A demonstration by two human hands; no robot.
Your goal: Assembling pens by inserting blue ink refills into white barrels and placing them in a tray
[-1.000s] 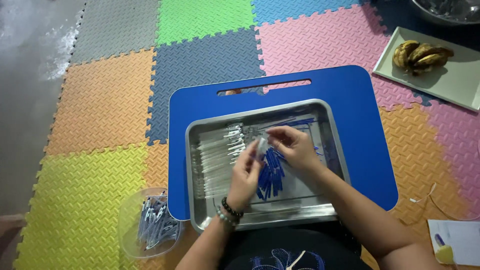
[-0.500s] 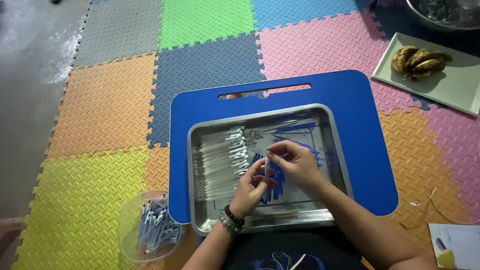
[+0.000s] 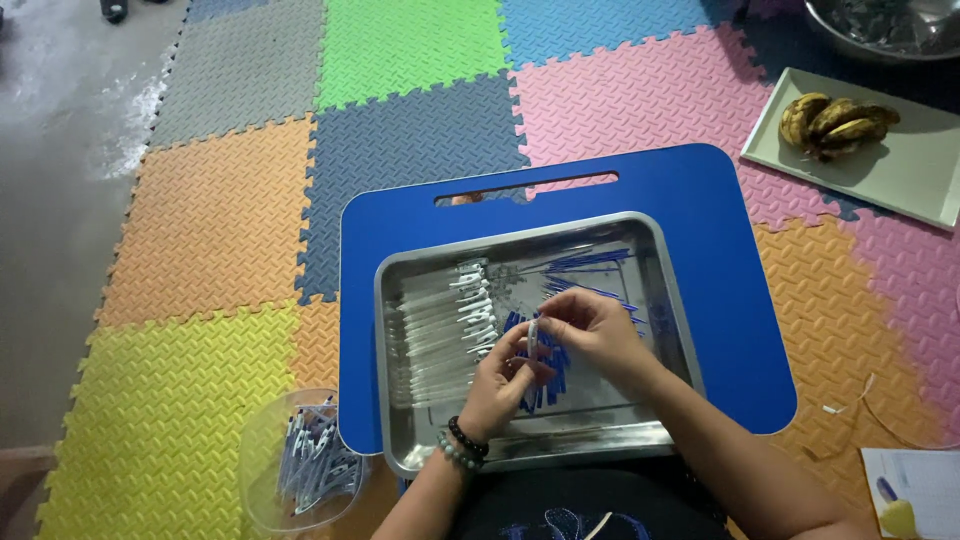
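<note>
Both hands meet over a steel tray (image 3: 660, 300) that sits on a blue lap table (image 3: 740, 300). My left hand (image 3: 500, 385) and my right hand (image 3: 585, 330) together pinch one small clear pen barrel (image 3: 533, 340), held upright between the fingertips. In the tray's left half lies a row of clear pen barrels (image 3: 440, 330). Thin blue refills (image 3: 585, 262) are scattered in its middle and right, partly hidden under my hands. Bead bracelets circle my left wrist.
A clear plastic bowl (image 3: 262, 470) with several assembled pens stands on the mat at the lower left. A pale tray with bananas (image 3: 835, 125) lies at the upper right, a metal bowl (image 3: 880, 25) behind it. Coloured foam mats cover the floor; paper lies at the lower right.
Both hands have drawn back from the tray's middle toward me, coming together. The pen barrel is now held upright between both hands' fingertips.
</note>
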